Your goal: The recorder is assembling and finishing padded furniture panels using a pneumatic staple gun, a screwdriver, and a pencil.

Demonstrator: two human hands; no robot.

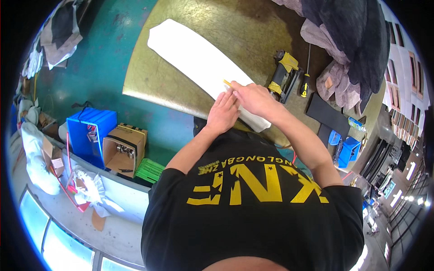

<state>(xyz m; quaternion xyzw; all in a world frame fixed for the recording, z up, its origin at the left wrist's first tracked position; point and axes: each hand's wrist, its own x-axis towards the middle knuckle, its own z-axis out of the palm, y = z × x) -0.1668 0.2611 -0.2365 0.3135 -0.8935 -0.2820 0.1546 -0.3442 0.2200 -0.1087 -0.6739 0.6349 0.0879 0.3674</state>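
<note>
A long white panel (194,54) with shaped ends lies slantwise across the worktable, its near end at the table edge by my body. My left hand (222,112) rests on its near part, fingers stretched out and fairly flat. Close against those fingertips, my right hand (255,97) is closed in a pinch around a slim yellow stick-like tool (227,83). Only the yellow end shows; the rest is hidden in the fingers, so its exact kind does not show.
Right of the panel lie a yellow-black nail gun (284,72) and a screwdriver (305,83). Dark fabric (346,36) heaps at the far right, above black flat pieces (327,113) and a small blue bin (349,151). A blue crate (88,135) and cardboard box (122,151) stand lower left.
</note>
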